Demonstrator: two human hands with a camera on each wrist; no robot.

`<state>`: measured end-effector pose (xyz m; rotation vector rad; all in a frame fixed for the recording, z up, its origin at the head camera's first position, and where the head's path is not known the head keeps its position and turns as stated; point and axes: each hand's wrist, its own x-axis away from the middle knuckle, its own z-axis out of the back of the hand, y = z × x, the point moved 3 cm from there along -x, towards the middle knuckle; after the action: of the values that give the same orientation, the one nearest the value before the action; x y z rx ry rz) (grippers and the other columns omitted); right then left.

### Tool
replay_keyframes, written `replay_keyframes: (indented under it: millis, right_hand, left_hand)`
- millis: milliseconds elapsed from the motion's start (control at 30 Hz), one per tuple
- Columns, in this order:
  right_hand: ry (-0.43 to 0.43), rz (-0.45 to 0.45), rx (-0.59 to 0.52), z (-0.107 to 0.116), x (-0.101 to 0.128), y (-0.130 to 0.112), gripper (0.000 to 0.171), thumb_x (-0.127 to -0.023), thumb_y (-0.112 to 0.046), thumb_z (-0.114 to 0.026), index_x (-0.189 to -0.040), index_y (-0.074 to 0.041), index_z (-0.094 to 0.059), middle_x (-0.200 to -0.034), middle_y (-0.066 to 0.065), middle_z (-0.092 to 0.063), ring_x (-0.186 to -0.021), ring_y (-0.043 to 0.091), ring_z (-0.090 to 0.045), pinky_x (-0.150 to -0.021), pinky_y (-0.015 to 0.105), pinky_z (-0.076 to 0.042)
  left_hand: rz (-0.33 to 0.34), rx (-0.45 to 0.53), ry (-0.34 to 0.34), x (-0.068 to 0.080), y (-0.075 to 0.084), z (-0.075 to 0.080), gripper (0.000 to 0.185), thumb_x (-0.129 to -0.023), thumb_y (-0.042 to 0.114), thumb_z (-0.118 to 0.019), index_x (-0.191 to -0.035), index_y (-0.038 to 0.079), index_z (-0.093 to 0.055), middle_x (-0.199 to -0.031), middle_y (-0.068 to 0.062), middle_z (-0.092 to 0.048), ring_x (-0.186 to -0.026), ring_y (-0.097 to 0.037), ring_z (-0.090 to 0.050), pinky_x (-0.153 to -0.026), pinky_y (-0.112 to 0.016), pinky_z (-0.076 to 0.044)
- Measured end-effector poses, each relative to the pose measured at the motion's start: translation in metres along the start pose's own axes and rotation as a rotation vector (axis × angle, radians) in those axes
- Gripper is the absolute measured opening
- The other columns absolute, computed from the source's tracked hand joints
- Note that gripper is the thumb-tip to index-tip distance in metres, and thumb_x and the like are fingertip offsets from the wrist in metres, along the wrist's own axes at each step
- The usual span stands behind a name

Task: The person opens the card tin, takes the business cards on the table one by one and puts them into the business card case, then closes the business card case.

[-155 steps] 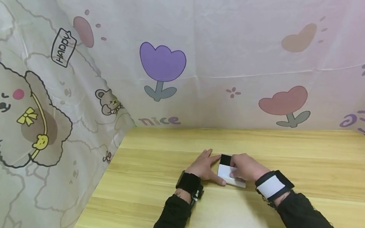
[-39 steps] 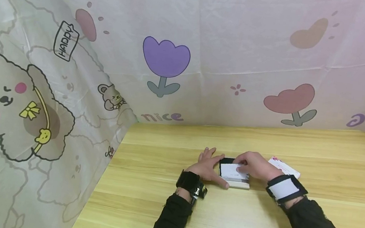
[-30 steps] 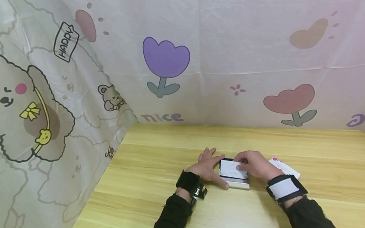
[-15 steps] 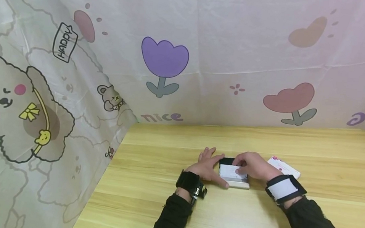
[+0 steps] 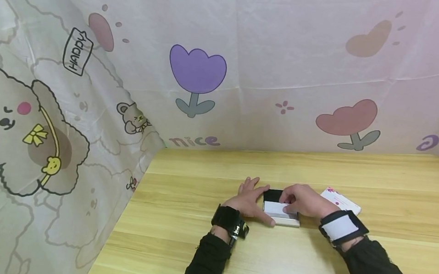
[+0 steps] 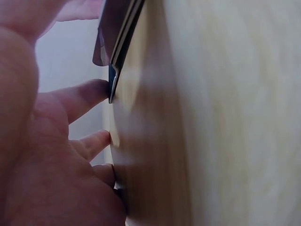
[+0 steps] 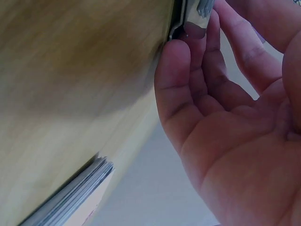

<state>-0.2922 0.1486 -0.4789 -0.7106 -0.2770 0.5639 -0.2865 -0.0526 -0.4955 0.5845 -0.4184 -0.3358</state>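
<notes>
A flat card case (image 5: 273, 195) with a black inside and a pale near edge lies on the wooden table. White printed cards (image 5: 275, 208) cover its nearer part, and a black strip shows beyond them. My left hand (image 5: 245, 202) is spread at the case's left side, index fingertip at the far corner and thumb at the near corner. In the left wrist view an index finger (image 6: 89, 94) touches the case's dark edge (image 6: 117, 66). My right hand (image 5: 306, 201) pinches the cards at their right side, thumb toward me. Its fingers hide the case's right part.
A stack of white cards (image 5: 341, 200) with pink print lies right of the case, partly behind my right hand; its layered edges show in the right wrist view. A printed cloth (image 5: 256, 114) hangs along the table's back edge.
Five seconds ago no stack lay at the right. Within the last second my right hand has slid the cards toward the near edge, baring more black. My left hand has stayed in place.
</notes>
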Motion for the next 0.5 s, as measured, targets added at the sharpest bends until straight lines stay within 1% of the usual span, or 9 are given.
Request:
replay_keyframes:
  millis: [167, 267, 400, 500]
  right_hand:
    - [-0.007, 0.010, 0.003, 0.000, 0.001, -0.003, 0.013, -0.087, 0.000, -0.080, -0.096, -0.008, -0.075, -0.086, -0.002, -0.066, -0.079, 0.015, -0.056, -0.072, 0.032, -0.050]
    - [-0.006, 0.017, 0.009, 0.003, 0.003, -0.003, 0.010, -0.091, -0.004, -0.077, -0.101, -0.005, -0.075, -0.092, -0.001, -0.069, -0.083, 0.015, -0.059, -0.075, 0.036, -0.054]
    - [0.063, -0.001, 0.037, 0.015, 0.008, 0.005, 0.015, -0.096, -0.008, -0.071, -0.108, 0.000, -0.074, -0.099, 0.004, -0.073, -0.091, 0.019, -0.066, -0.082, 0.044, -0.057]
    - [0.138, -0.019, 0.080, 0.030, 0.014, 0.016, 0.016, -0.094, -0.007, -0.072, -0.107, 0.004, -0.073, -0.098, 0.008, -0.074, -0.092, 0.025, -0.069, -0.085, 0.050, -0.058]
  left_hand:
    - [-0.001, 0.001, -0.003, 0.001, 0.000, 0.001, 0.111, -0.071, 0.052, -0.093, -0.163, 0.035, -0.034, -0.174, 0.005, -0.001, -0.159, -0.026, 0.011, -0.121, -0.067, -0.018]
    - [-0.001, -0.001, -0.004, 0.001, 0.000, 0.001, 0.112, -0.071, 0.052, -0.094, -0.163, 0.035, -0.033, -0.174, 0.005, -0.001, -0.159, -0.025, 0.011, -0.121, -0.067, -0.017]
    - [-0.007, -0.001, -0.003, 0.001, 0.001, 0.002, 0.113, -0.070, 0.051, -0.094, -0.163, 0.034, -0.033, -0.174, 0.004, -0.001, -0.159, -0.025, 0.011, -0.122, -0.067, -0.016]
    - [-0.007, 0.003, -0.002, 0.002, 0.000, 0.002, 0.113, -0.069, 0.050, -0.095, -0.163, 0.034, -0.034, -0.174, 0.003, -0.002, -0.159, -0.026, 0.012, -0.122, -0.067, -0.015]
